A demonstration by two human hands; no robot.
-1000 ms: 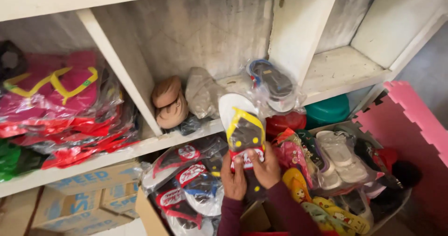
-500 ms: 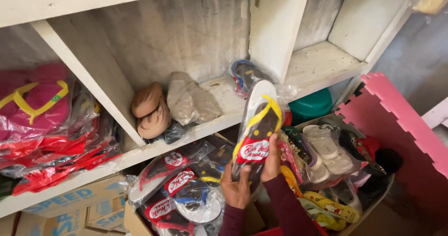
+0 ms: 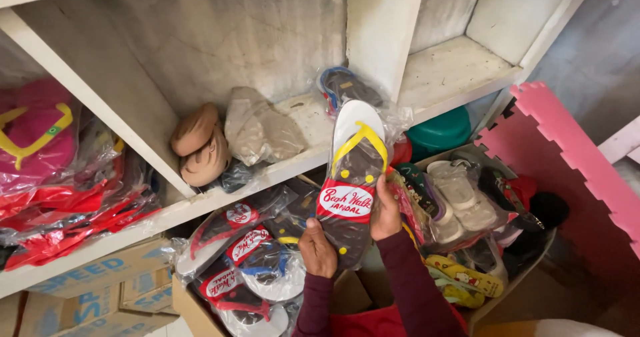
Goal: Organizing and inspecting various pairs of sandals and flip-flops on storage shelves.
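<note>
— Lifting the sandal [image 3: 353,177] higher than half a second before, you had its toe past the shelf [image 3: 293,167] edge; earlier it sat low and looked folded.

— What was hidden?

— Its heel, behind your left hand [image 3: 317,247]; bagged sandals [image 3: 240,257] below blurred together.

— And the grip?

— Your left hand closed around the heel end. Your right hand [image 3: 385,210] pinched the side edge, thumb on top.

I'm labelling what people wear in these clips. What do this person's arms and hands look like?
Both arms wear long, dark maroon sleeves reaching the wrists, plain and without markings. The left hand and right hand are bare: no gloves. No rings or watch can be made out.
</note>
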